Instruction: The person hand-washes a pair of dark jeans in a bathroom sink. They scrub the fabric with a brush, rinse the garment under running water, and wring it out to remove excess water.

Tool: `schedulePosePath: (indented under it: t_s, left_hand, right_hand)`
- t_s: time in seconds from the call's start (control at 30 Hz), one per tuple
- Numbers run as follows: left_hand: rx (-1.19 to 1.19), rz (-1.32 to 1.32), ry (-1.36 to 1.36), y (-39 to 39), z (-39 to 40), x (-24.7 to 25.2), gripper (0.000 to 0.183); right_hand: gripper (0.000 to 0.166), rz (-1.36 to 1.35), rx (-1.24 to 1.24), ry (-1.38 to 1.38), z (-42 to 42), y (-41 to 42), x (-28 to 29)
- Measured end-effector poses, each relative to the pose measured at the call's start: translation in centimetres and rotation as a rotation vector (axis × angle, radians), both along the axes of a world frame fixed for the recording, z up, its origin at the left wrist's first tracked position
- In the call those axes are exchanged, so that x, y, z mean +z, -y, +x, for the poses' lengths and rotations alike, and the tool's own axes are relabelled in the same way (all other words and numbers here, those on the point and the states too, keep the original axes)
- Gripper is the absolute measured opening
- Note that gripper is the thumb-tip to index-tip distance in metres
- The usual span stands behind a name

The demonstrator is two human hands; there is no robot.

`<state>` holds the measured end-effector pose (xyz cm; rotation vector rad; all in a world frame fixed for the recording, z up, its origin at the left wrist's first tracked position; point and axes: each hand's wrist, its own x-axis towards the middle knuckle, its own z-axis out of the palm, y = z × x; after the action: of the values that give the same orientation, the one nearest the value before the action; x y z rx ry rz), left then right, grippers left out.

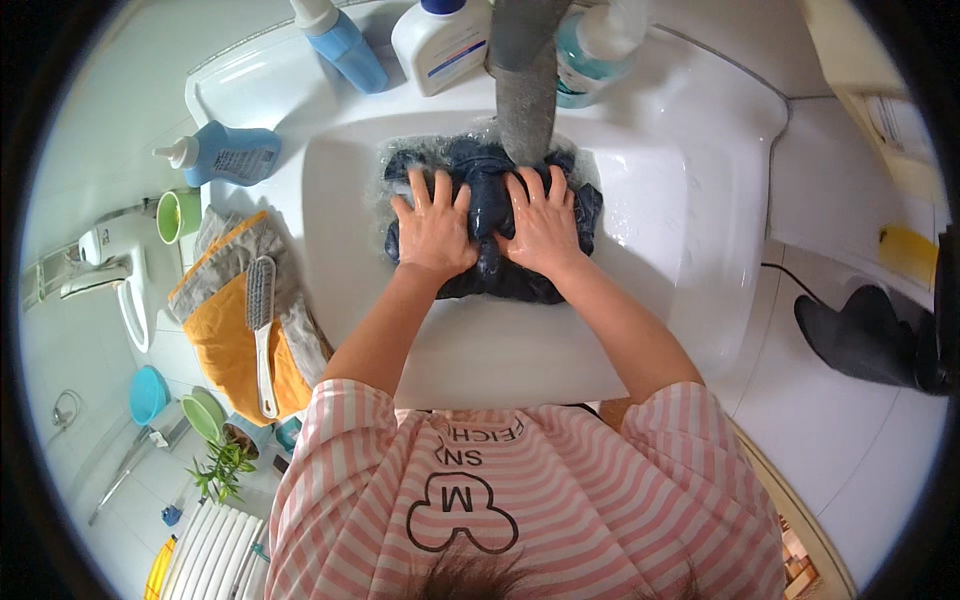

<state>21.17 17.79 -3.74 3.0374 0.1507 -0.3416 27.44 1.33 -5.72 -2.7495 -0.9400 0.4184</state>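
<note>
A wet dark navy garment (pixel 491 199) lies bunched in sudsy water in the white washbasin (pixel 360 330), below the metal faucet (pixel 525 112). My left hand (pixel 435 225) presses on the garment's left part, fingers spread and wet. On its right part lies my right hand (pixel 544 221), palm down with the fingers apart. A fold of the cloth stands up between both hands. The undersides of my hands and the thumbs' hold on the cloth are partly hidden.
Bottles stand behind the basin: a blue one (pixel 349 52), a white one (pixel 442 49) and a teal one (pixel 592 60). Another blue bottle (pixel 232 154) is on the left rim. A scrubbing brush (pixel 261 300) lies on an orange and grey cloth (pixel 217 322) at the left.
</note>
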Motion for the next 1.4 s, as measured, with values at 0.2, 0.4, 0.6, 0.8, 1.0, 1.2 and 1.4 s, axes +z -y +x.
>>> schedulePosePath:
  t_s: [0.2, 0.4, 0.6, 0.8, 1.0, 1.2, 1.4]
  left_hand:
    - [0.027, -0.009, -0.276, -1.1, 5.1, -0.1, 0.043]
    - [0.409, -0.390, 0.120, -2.6, 6.1, 1.1, 0.036]
    - [-0.152, -0.529, 0.708, -4.0, -2.1, 8.3, 0.023]
    - [0.275, -0.327, 0.155, -3.8, -6.5, 9.8, 0.051]
    - [-0.005, -0.148, 0.026, -0.1, -2.8, 2.6, 0.095]
    - [-0.099, 0.015, -0.061, 1.2, 1.0, 0.2, 0.080]
    - [0.057, -0.101, -0.138, 0.2, 6.3, -0.4, 0.042]
  right_hand:
    - [0.076, -0.040, -0.084, -0.081, 2.8, -1.1, -1.5]
    - [0.038, 0.185, -0.194, -0.310, 7.1, -1.7, 2.7]
    - [0.017, 0.676, -0.002, -0.052, 1.3, 7.7, 7.9]
    - [0.033, 0.216, -0.358, 0.170, -1.8, 10.3, 10.9]
    - [0.065, -0.053, 0.075, 0.182, -0.4, 4.1, 2.3]
    - [0.053, -0.032, -0.087, 0.074, 0.4, 0.5, -0.7]
    - [0.019, -0.058, -0.134, -0.063, 5.0, -0.6, -2.8]
